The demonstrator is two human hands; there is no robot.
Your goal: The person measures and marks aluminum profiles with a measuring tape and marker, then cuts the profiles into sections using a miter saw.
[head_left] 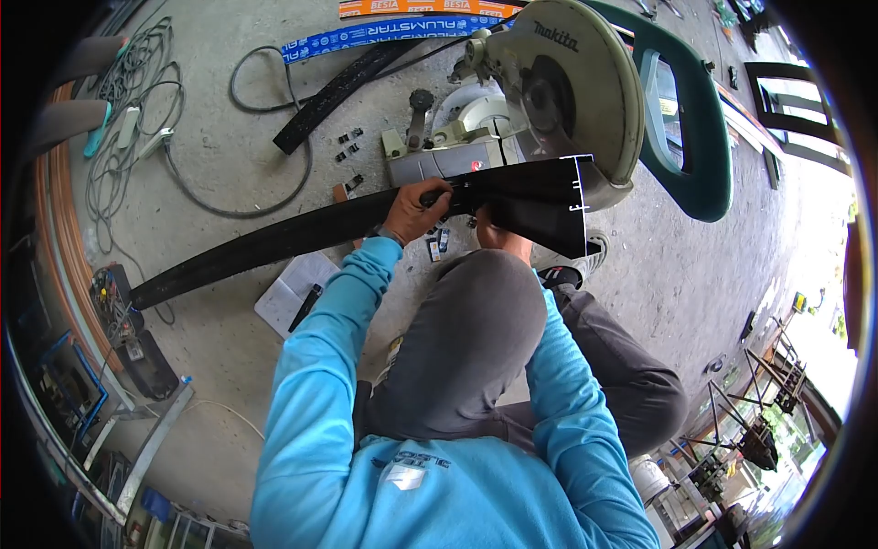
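Observation:
A long black aluminium profile (pixel 302 238) runs across in front of me, its cut end with pale edges facing right. My left hand (pixel 417 212) is closed on its upper face near the middle, thumb and fingers bent together. My right hand (pixel 501 240) is at the profile's lower edge, just above my raised knee. Its fingers go behind the profile and are mostly hidden, so I cannot see its grip. The profile lies in front of the Makita mitre saw (pixel 585 101), close to the saw's base (pixel 439 165).
Small black offcuts (pixel 347 145) lie on the concrete floor left of the saw. A notebook (pixel 294 291) with a black pen is by my left forearm. Cables (pixel 137 101) coil at upper left. Blue-wrapped profiles (pixel 393 35) and a black bar (pixel 343 96) lie behind.

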